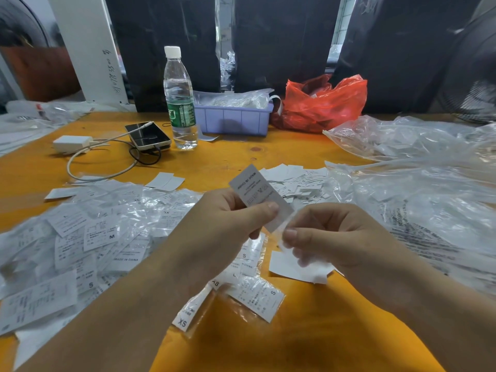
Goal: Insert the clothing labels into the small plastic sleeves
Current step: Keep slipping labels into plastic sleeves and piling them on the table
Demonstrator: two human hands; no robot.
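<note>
Two hands meet low in the middle of the view, over the orange table (268, 331). The left hand (228, 218) pinches a white clothing label (257, 194) between thumb and curled fingers, its printed end sticking up toward 12 o'clock and its lower end aimed down toward 4 o'clock. The right hand (330, 234) has thumb and forefinger closed on a small, blurred plastic sleeve (284, 232), apparently holding its mouth up to the label's lower end; whether the label has entered yet I cannot tell. Held this way, one hand steers the stiff label while the other keeps the limp film steady.

Just below the right hand, at 5 o'clock, lies a blank white slip (295, 269). At 9 o'clock spreads a heap of sleeved labels (102, 237) with size letters showing, probably the finished pile, kept on the left hand's side for dropping. Beyond the hands, at 1 o'clock, sits a pile of loose labels (298, 178), close enough to reach. At 3 o'clock lie clear plastic bags (418, 189), likely the sleeve supply.

Farther off, at 11 o'clock, are a phone (147, 135), a charger (71, 143) and a water bottle (179, 98); at 12 o'clock a lilac tray (233, 120); at 1 o'clock a red bag (322, 103).
</note>
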